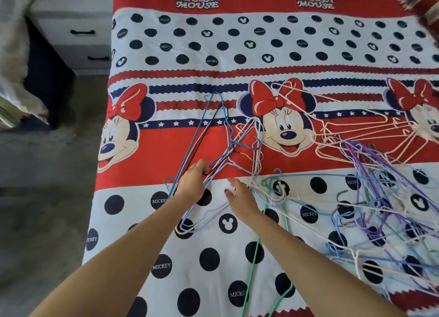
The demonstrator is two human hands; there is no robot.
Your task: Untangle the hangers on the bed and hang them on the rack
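Because the hangers are thin coated wire, I judge them light, springy and prone to snag by the hooks; best taken at the neck under the hook. Blue, black, pink, purple, green; all tangled on the bed. Left hand pinches several wires of the near bunch. Right hand spread, fingers loose, over a pink hanger.

Head camera, 1 view: looks forward-down, close over bed.

Thin wire hangers, blue, pink, purple and green, lie tangled across the bed.
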